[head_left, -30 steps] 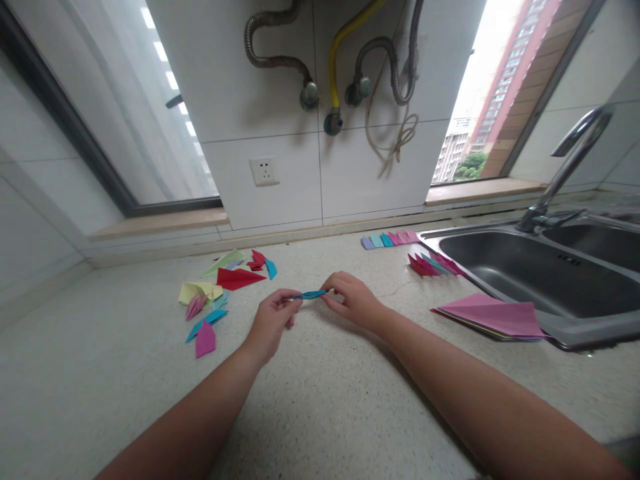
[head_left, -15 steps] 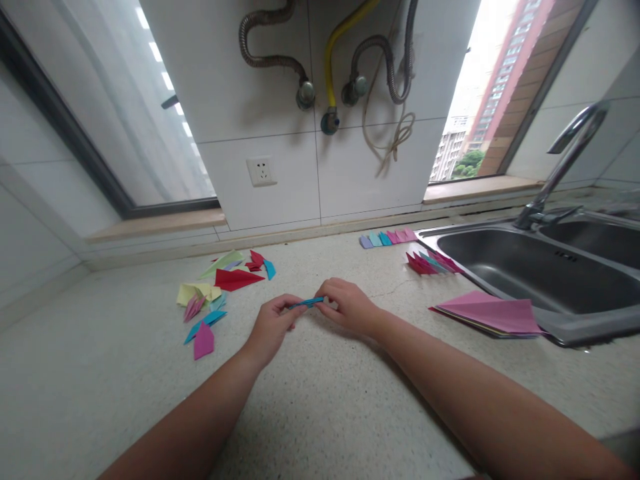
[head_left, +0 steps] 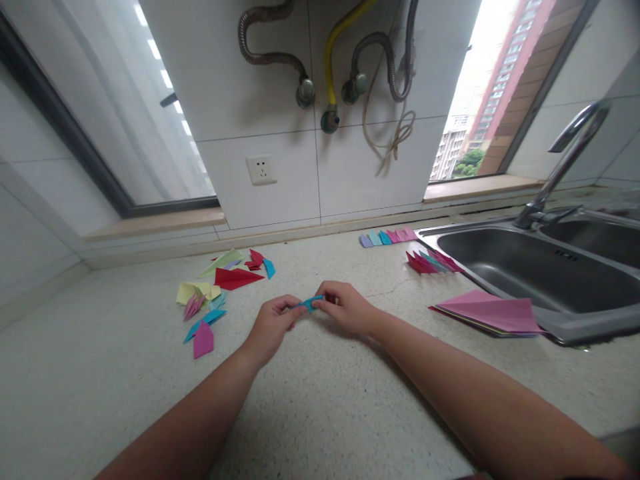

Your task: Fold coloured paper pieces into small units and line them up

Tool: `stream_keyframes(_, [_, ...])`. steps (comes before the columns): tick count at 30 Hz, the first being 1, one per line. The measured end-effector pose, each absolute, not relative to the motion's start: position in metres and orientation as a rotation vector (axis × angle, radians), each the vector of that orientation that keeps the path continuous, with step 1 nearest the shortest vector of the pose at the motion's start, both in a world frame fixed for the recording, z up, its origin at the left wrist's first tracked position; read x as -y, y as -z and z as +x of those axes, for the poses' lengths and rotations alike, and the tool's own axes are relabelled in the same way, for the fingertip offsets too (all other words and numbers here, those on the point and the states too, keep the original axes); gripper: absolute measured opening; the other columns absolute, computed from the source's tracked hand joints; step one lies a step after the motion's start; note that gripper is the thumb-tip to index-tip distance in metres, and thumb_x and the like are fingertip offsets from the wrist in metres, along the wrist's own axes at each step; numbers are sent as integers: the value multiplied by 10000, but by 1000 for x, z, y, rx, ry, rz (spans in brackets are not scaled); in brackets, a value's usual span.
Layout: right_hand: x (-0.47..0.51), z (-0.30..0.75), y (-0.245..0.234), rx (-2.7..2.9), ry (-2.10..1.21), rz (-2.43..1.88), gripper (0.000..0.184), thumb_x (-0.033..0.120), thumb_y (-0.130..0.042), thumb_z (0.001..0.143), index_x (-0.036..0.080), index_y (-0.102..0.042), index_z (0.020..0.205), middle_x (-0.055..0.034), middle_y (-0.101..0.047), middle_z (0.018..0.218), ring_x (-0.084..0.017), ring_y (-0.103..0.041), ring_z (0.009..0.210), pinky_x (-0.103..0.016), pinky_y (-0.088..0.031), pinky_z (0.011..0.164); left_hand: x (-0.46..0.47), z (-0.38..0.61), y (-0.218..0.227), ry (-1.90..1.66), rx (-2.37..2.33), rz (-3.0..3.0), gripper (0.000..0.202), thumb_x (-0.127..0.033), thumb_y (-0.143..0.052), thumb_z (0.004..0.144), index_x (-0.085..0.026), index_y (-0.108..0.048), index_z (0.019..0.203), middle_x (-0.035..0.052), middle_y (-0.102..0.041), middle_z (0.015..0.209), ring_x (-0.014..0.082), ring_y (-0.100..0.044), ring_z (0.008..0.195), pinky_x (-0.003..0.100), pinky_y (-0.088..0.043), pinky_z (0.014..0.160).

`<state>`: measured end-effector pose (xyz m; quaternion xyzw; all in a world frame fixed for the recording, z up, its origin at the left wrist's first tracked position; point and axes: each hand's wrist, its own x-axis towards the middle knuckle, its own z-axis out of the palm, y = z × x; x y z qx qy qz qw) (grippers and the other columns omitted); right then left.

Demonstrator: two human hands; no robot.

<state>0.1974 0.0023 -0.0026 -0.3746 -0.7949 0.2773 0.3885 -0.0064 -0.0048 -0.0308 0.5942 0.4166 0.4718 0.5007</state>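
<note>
Both my hands meet over the speckled countertop (head_left: 320, 400), pinching a small folded blue paper strip (head_left: 310, 303) between them. My left hand (head_left: 273, 325) grips its left end with thumb and fingers closed. On the other end, my right hand (head_left: 345, 308) pinches it, fingers curled. Only a short bit of the blue paper shows between the fingertips.
Scraps and folded pieces of coloured paper (head_left: 220, 287) lie to the left. A row of small folded pieces (head_left: 387, 237) and another cluster (head_left: 433, 262) sit near the steel sink (head_left: 540, 273). A stack of pink paper triangles (head_left: 493, 313) rests at the sink's edge. A tap (head_left: 565, 160) stands behind.
My hands have drawn closer together, and the visible length of blue strip between them has shrunk from a long sliver to a short stub.
</note>
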Motion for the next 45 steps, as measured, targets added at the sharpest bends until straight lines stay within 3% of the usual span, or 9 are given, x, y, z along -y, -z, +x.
stream_keyframes(10, [-7,198,5,1898,-1188,-816,347,464,-673,795,158,-560,675,50,-431,608,-95,-381,593,-237,-308,572,3,-8,33,-1129,-979,1393,256,-400,-753,729,-162,-688,794,-26,-537,614,79,-421,525,209,-294,500])
stream_keyframes(19, [-6,197,6,1953,-1054,-888,327,413,-647,816,158,-534,645,52,-408,599,-95,-363,600,-231,-285,559,4,-7,32,-1119,-981,1384,282,-422,-753,720,-163,-710,823,-4,-581,647,87,-432,533,216,-294,507])
stream_keyframes(28, [-8,197,7,1877,-1260,-832,347,449,-674,787,153,-542,661,53,-418,597,-90,-371,589,-232,-287,553,5,-8,32,-1098,-976,1382,285,-429,-756,725,-156,-677,747,-35,-515,552,76,-400,499,214,-251,489])
stream_keyframes(33, [-13,198,13,1828,-1113,-965,299,431,-659,809,150,-588,737,45,-459,618,-91,-398,588,-223,-306,543,5,-4,30,-1163,-1024,1366,306,-435,-760,712,-158,-708,830,-11,-575,627,77,-435,506,214,-296,486])
stream_keyframes(38, [-11,202,9,1969,-731,-1008,271,361,-652,837,175,-606,1029,-4,-594,780,-110,-488,632,-241,-397,596,2,-4,31,-1196,-1057,1341,331,-443,-764,699,-152,-709,847,-14,-567,606,76,-445,480,211,-315,458])
stream_keyframes(42, [-6,208,-1,2212,-270,-903,344,326,-672,826,200,-570,1129,-96,-615,1100,-181,-571,910,-305,-458,777,0,-5,33,-1201,-1068,1337,358,-452,-760,703,-145,-704,878,-12,-570,608,83,-459,480,210,-333,454])
stream_keyframes(45, [-4,209,-6,2354,-46,-856,295,329,-647,845,207,-576,1104,-101,-618,1115,-215,-559,1008,-335,-450,837,-1,-6,34,-1199,-1066,1356,363,-455,-743,728,-139,-701,901,-11,-566,612,84,-459,481,209,-336,452])
